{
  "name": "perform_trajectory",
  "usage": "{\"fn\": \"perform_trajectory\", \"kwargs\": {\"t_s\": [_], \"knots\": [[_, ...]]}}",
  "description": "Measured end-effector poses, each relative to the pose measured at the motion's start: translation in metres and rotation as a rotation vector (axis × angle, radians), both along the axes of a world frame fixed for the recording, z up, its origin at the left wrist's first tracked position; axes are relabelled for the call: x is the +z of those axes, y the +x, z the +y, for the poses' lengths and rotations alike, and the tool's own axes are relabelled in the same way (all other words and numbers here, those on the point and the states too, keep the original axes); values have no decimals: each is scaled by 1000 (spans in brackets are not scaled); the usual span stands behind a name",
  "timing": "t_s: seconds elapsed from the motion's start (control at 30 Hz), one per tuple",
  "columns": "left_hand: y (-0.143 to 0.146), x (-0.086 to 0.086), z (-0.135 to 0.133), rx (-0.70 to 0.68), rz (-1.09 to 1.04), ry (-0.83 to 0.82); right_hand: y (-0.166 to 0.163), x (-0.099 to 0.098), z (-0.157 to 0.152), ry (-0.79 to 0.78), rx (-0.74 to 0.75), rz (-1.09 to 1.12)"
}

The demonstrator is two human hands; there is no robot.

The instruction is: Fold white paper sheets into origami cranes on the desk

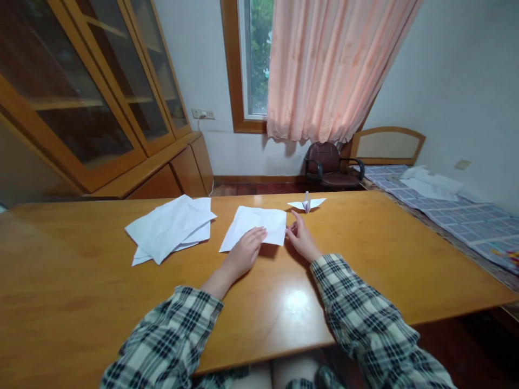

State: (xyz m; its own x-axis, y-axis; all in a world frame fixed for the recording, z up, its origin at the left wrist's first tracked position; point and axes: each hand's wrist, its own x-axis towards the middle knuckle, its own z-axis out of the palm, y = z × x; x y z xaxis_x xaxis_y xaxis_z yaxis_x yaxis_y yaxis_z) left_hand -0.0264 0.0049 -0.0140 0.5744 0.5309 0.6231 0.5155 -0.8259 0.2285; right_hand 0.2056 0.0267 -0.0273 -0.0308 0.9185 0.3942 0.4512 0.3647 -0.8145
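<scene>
A white sheet of paper [254, 217] lies on the table in front of me, slightly creased. My left hand [245, 249] rests on its near edge, fingers stretched out over the paper. At the sheet's right edge is my right hand [302, 237], thumb and index finger apart and the thumb side close to or touching the edge. Whether it pinches the paper is not clear, but the fingers look open. Just beyond this hand stands a folded white paper crane [307, 203] with its wings spread.
A loose stack of white paper sheets [172, 227] lies to the left on the wooden table [357, 281]. Behind the table are a glass-door cabinet [101, 97], a brown armchair [330, 165] and a pink curtain [324, 70]. A bed [458, 210] stands at the right.
</scene>
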Motion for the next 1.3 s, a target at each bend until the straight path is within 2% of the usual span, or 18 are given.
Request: {"fn": "perform_trajectory", "kwargs": {"t_s": [0.17,0.33,0.67,0.9,1.0,1.2,1.3], "knots": [[7,-9,-8,-26,81,-117,13,2,-10,28,103,-276],[13,-7,-20,-19,125,-182,13,6,-18,4,178,-396],[16,8,-27,104,62,-164,11,11,-24,0,257,-384],[15,9,-26,100,59,-180,10,11,-25,-23,264,-338],[14,10,-26,63,68,-198,11,9,-22,-22,260,-308],[13,23,-34,-183,173,-168,19,6,-16,44,230,-283],[8,30,-35,-219,201,-174,27,8,-12,73,223,-321]]}}
